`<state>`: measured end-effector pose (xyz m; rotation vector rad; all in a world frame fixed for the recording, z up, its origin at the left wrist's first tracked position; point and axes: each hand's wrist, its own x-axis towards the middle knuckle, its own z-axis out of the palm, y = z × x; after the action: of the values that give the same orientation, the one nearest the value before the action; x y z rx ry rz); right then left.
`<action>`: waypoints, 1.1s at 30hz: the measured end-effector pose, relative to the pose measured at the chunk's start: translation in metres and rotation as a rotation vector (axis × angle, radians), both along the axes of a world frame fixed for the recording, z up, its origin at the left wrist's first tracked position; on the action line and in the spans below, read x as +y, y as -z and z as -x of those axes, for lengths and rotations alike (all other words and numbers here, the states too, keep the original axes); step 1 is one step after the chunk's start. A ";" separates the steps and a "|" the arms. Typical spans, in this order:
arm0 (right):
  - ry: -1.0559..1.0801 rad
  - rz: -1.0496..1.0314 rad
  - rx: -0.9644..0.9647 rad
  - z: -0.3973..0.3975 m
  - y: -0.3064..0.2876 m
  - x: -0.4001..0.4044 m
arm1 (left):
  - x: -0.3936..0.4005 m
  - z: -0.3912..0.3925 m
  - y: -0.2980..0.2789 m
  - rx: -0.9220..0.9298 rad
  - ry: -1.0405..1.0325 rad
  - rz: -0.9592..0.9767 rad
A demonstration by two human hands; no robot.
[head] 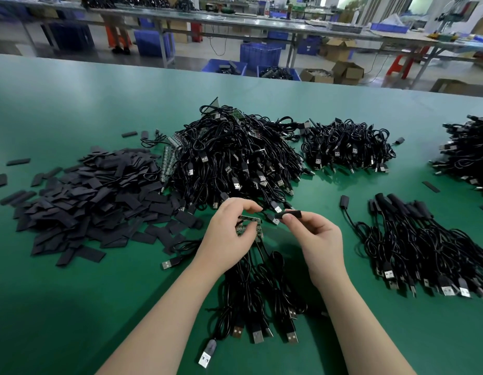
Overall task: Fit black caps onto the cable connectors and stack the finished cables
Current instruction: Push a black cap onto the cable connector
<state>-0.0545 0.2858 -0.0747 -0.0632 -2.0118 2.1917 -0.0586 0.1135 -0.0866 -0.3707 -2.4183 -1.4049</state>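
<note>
Far beyond both hands, past the far edge of the green table (pixel 72 109), blue bins (pixel 224 66) sit on the floor with dark parts in them (too far off to say what kind), and open cardboard boxes (pixel 347 72) stand to their right; one box (pixel 316 75) holds something pale.

The right hand (pixel 320 239) pinches a short black cap (pixel 288 214) between thumb and fingertips, holding it level just above the table. The left hand (pixel 229 231), close beside it, has its fingers curled round a small green circuit board (pixel 248 229) at the end of a bundle of black cables (pixel 259 288); the cap and the board are near each other but apart. The bundle trails back between the forearms, its metal plugs lying nearest the person.

To the left of the left hand lies a wide heap of flat black caps (pixel 94 196). Just beyond both hands rises a big tangle of cables (pixel 235 158), with a smaller pile (pixel 348 147) behind the right hand. To the right of the right hand lies a stack of capped cables (pixel 424 247), their capped ends pointing away.
</note>
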 end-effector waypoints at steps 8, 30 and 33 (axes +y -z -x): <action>0.003 0.012 -0.006 -0.002 -0.002 -0.001 | -0.003 0.001 0.001 0.034 -0.046 0.101; -0.042 -0.018 0.064 -0.002 -0.002 -0.001 | -0.001 -0.003 -0.001 -0.041 0.007 0.160; -0.049 -0.044 0.085 -0.002 -0.002 -0.001 | -0.002 -0.002 -0.001 -0.042 0.027 0.154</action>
<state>-0.0522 0.2853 -0.0726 0.0844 -2.0356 2.1393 -0.0562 0.1117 -0.0858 -0.4158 -2.5731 -1.2532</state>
